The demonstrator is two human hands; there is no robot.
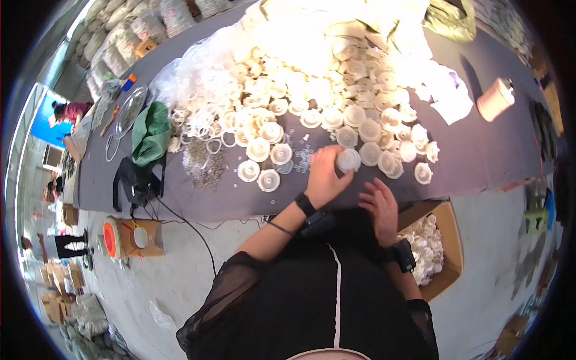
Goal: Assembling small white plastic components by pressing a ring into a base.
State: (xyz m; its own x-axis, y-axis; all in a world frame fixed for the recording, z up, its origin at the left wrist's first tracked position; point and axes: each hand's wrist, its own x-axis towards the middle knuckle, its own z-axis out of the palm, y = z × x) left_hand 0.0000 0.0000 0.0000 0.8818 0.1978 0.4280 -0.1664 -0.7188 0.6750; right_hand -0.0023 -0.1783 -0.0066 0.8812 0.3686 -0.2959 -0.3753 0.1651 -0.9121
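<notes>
My left hand (326, 177) is at the near side of the table, thumb and fingers closed around the edge of a round white plastic part (348, 160). My right hand (381, 210) hangs just off the table's front edge, its fingers apart and nothing in them. Many similar round parts (370, 153) with raised centres stand in rows and heaps beyond both hands. Small clear rings (304, 161) lie scattered left of my left fingers. Further left is a pile of small metal pieces (203, 165), with larger white rings (200, 122) behind it.
A cardboard box (452, 240) of white parts stands below the table on the right. A pinkish cylinder (495, 100) stands at the table's right. On the left are a green cloth bag (150, 133), a metal tray (131, 112), a black device with cables (138, 183) and a stool (147, 238).
</notes>
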